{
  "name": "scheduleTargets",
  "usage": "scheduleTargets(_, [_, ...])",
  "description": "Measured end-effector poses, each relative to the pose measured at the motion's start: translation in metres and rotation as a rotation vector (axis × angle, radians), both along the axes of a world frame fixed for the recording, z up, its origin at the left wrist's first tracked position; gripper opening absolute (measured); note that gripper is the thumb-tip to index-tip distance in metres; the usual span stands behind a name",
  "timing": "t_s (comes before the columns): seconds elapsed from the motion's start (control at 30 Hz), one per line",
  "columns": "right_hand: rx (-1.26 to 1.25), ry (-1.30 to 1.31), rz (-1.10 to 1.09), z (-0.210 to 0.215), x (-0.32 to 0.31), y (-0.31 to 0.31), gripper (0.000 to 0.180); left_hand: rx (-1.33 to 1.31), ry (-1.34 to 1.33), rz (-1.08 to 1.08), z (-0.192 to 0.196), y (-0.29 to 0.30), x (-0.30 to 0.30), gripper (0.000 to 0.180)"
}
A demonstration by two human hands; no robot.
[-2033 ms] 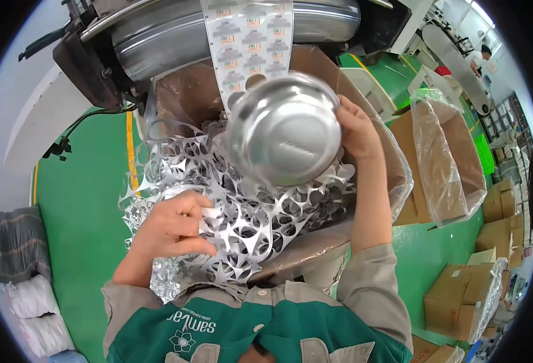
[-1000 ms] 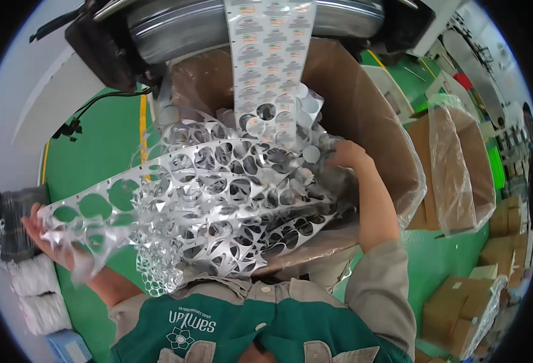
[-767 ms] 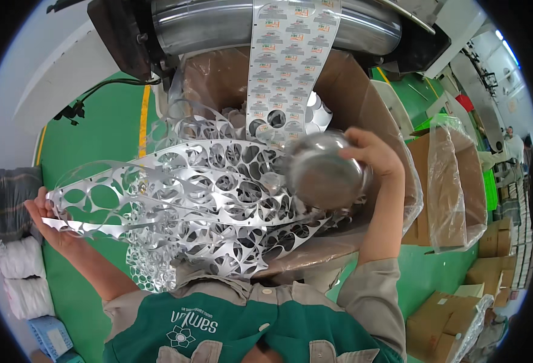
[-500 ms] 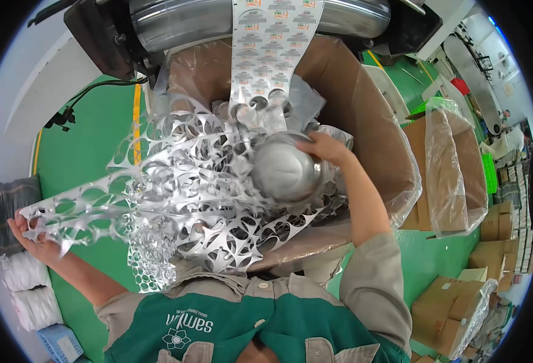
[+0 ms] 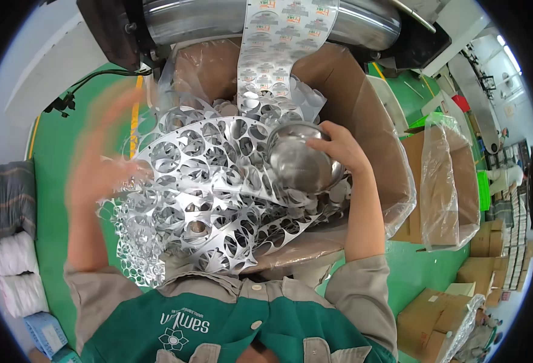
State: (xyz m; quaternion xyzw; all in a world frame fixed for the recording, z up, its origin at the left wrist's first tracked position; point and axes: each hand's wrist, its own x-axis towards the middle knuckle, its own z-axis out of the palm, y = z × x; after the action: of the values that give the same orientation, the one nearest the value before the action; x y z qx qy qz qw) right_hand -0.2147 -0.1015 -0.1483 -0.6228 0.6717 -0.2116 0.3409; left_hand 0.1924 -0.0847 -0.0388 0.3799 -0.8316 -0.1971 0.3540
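Observation:
My right hand (image 5: pixel 344 147) grips the rim of a shiny round metal bowl (image 5: pixel 298 169), thumb on the inside and fingers outside. The bowl is tilted with its mouth facing up toward me, over a heap of silvery punched foil scrap (image 5: pixel 218 175) full of round holes. At the left edge of the heap is my left hand (image 5: pixel 106 154), smeared by motion, so its fingers cannot be made out. A printed foil strip (image 5: pixel 284 42) hangs from the roller down to the heap, its lower end cut with round holes. Loose foil discs lie around the bowl.
A plastic-lined cardboard box (image 5: pixel 372 127) sits under the heap. Above it runs a metal roller (image 5: pixel 197 21) on dark brackets. Another lined box (image 5: pixel 451 181) stands on the green floor at right, with more cartons (image 5: pixel 435 314) nearer. White bundles (image 5: pixel 15 254) are at left.
My left hand has swung from the far left inward and up, and the foil strip stretched out there has dropped onto the heap. The bowl has shifted slightly right, its inside now showing.

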Motion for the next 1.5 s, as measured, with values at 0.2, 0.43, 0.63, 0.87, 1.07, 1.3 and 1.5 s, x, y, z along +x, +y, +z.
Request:
scheduleTargets(0.2, [-0.497, -0.697, -0.214, 0.038, -0.002, 0.006, 0.021, 0.125, -0.738, -0.38, -0.062, 0.002, -0.043, 0.068])
scheduleTargets(0.43, [0.155, -1.041, 0.044, -0.024, 0.009, -0.011, 0.042, 0.403, -0.185, -0.644, 0.005, 0.047, -0.012, 0.043])
scheduleTargets(0.63, [-0.057, 0.393, -0.127, -0.085, -0.019, -0.021, 0.062, 0.461, -0.18, -0.289, -0.03, 0.045, 0.004, 0.026])
scheduleTargets(0.87, [-0.191, -0.691, -0.042, 0.055, 0.0, 0.024, 0.031, 0.718, 0.181, -0.19, -0.034, 0.043, 0.016, 0.019])
scheduleTargets(1.07, [0.208, -0.647, 0.115, -0.028, 0.004, -0.002, 0.063, 0.462, 0.594, 0.28, -0.031, 0.047, 0.001, 0.024])
scheduleTargets(1.3, [-0.001, 0.604, -0.006, -0.05, -0.014, -0.002, 0.055, 0.283, -0.064, -0.037, -0.066, 0.022, 0.01, 0.04])
scheduleTargets(1.5, [-0.043, 0.177, 0.0, -0.004, -0.021, 0.004, 0.038, 0.04, -0.788, -0.223, -0.045, 0.013, 0.004, 0.043])
